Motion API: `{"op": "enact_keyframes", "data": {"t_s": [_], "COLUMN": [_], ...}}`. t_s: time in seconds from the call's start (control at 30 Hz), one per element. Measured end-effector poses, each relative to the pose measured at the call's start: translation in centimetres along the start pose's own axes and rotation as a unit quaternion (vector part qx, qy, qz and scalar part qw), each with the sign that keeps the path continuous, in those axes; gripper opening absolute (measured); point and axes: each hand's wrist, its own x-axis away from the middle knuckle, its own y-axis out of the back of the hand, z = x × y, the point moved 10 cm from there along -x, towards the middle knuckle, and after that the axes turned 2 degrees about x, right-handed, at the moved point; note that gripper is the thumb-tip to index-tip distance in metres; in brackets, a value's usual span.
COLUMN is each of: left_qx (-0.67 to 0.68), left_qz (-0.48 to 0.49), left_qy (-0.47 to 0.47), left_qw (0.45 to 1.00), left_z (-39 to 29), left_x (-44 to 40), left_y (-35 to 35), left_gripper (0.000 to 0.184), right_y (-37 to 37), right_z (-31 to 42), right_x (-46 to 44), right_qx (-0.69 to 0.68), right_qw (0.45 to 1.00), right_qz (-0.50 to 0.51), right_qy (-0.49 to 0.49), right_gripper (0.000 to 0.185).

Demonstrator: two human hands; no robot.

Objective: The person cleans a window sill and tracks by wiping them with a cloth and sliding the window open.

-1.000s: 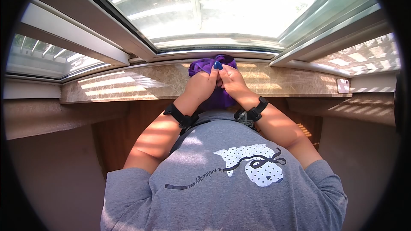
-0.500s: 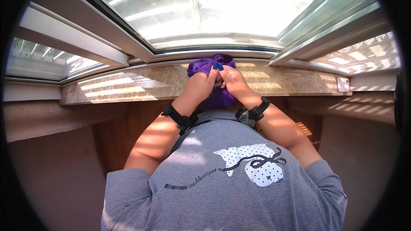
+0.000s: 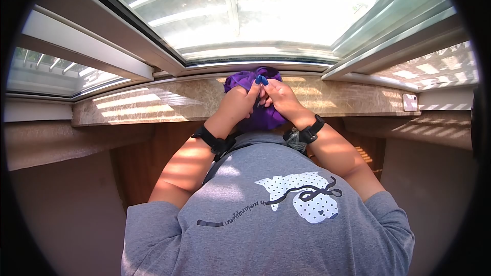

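A bunched purple cloth (image 3: 262, 119) lies over the marble sill and hangs past its front edge. My left hand (image 3: 239, 101) is closed on its upper part, the thumb pointing away from me. Beside it, my right hand (image 3: 281, 98) is closed at the same spot, and the two blue-nailed thumbs meet at their tips. Something small and dark shows between the fingers, too small to make out. Both wrists wear black bands.
The marble sill (image 3: 189, 103) runs below window panes and white frames (image 3: 358, 60). A phone (image 3: 410, 102) lies at the sill's right end. Below the sill on the left is a brown ledge (image 3: 61, 143).
The thumbs have come side by side, tips level, where one lay over the other. The right hand has shifted very slightly, and its fingers show more beneath the thumb.
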Motion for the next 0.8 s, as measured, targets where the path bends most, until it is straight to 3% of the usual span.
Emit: {"op": "enact_keyframes", "data": {"t_s": [0.3,0.7,0.8], "left_qx": [0.048,0.028,0.040], "left_qz": [0.007,0.020,0.018], "left_qy": [-0.045,0.022,0.002], "left_qw": [0.998,0.999,0.999], "left_z": [0.3,1.1,0.5], "left_x": [-0.8,-0.8,-0.5], "left_y": [-0.5,-0.2,-0.2], "left_gripper": [0.046,0.046,0.047], "right_y": [-0.2,0.0,0.1], "right_z": [0.2,0.6,0.5], "right_x": [0.1,0.0,0.0], "right_qx": [-0.012,0.002,0.003], "right_qw": [1.000,1.000,1.000], "right_qz": [0.012,0.004,0.004], "right_qy": [-0.024,-0.023,-0.020], "right_gripper": [0.026,0.029,0.030]}}
